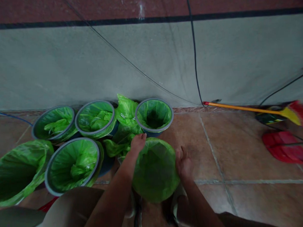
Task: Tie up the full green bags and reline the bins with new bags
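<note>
In front of me stands a round bin whose mouth is covered by a green plastic bin liner (155, 169). The liner hides the bin's rim and walls. At its far left edge my left hand (138, 143) is closed, its fingers pinching the liner, though the fingertips are partly hidden. My right hand (185, 163) touches the right edge, slightly blurred, with its fingers apart. Just beyond is a lined bin with a grey rim ring (154, 99). A loose bunched green bag (126, 109) lies to the left of that bin.
Several green-lined bins stand on the left, including a grey-ringed one (72, 140) and one with liner folded outward (23, 146). On the right are an orange-handled broom (245, 108) and a red dustpan (279, 145). Black cable (194, 49) hangs down the wall (90, 69).
</note>
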`<state>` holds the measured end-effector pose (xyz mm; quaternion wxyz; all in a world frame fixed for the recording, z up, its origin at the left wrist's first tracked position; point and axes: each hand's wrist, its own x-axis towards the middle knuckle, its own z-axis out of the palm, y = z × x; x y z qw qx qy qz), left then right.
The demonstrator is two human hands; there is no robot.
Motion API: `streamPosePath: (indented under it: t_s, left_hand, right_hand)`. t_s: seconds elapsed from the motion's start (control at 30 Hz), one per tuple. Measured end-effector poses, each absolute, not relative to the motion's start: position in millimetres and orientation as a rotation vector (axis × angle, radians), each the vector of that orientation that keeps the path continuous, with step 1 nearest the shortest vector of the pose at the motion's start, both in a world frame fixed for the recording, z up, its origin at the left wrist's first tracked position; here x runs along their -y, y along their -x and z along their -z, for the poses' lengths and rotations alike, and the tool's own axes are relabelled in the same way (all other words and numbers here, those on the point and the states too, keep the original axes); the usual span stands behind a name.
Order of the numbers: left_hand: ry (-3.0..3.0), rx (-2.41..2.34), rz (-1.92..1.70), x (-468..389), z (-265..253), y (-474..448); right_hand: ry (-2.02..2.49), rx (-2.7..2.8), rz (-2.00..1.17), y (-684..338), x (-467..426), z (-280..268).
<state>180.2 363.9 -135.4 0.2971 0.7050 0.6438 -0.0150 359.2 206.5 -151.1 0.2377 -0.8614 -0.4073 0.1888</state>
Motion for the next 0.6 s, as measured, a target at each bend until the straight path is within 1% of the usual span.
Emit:
streamPosePath:
  t_s: [0.1,0.23,0.33,0.5,0.6]
  left_hand:
    - [-1.974,-1.658,0.089,-361.5,135.8,-183.7]
    - [-2.085,-1.552,-0.009,-350.8,143.1,-182.3]
    - [-2.149,-1.451,-0.032,-344.2,150.8,-177.2]
    - [-2.213,-1.354,0.085,-343.8,155.8,-169.8]
    - [-2.235,-1.331,0.149,-345.2,154.9,-166.0]
  right_hand:
    - [2.243,1.426,-0.555,-369.9,-249.9,147.7]
    - [2.168,1.738,-0.804,-366.9,-284.8,153.1]
    - [2.163,1.867,-0.930,-363.3,-286.0,159.9]
    - [2.055,1.966,-0.946,-369.1,-276.0,168.4]
    - [2.071,1.971,-0.961,-371.1,-275.4,169.9]
